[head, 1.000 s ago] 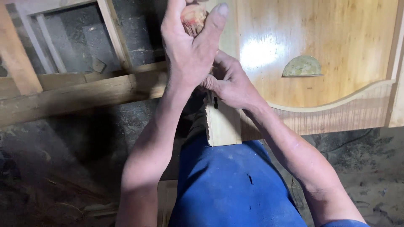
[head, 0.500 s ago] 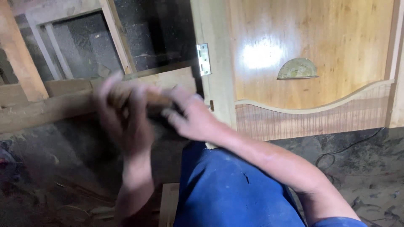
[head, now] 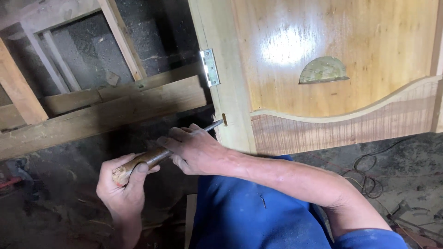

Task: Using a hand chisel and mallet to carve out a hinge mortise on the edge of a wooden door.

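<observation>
The rounded wooden handle of a metal-shafted chisel (head: 152,159) is wrapped at its butt end by the left hand (head: 123,184); the shaft further up is pinched by the right hand (head: 196,150), the nearer to the tip. From both grips the long axis runs up and rightward; the tip is set against a small notch (head: 224,120) in the edge of the pale wooden door stile (head: 228,92), below the silver metal hinge (head: 210,68).

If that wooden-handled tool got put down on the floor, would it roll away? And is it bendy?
The chisel looks stiff: its metal blade runs straight to the door edge without sagging. Its rounded wooden handle, gripped by the left hand, would probably roll on a flat spot. It seems light enough, since the right hand steadies it with just fingers.
</observation>
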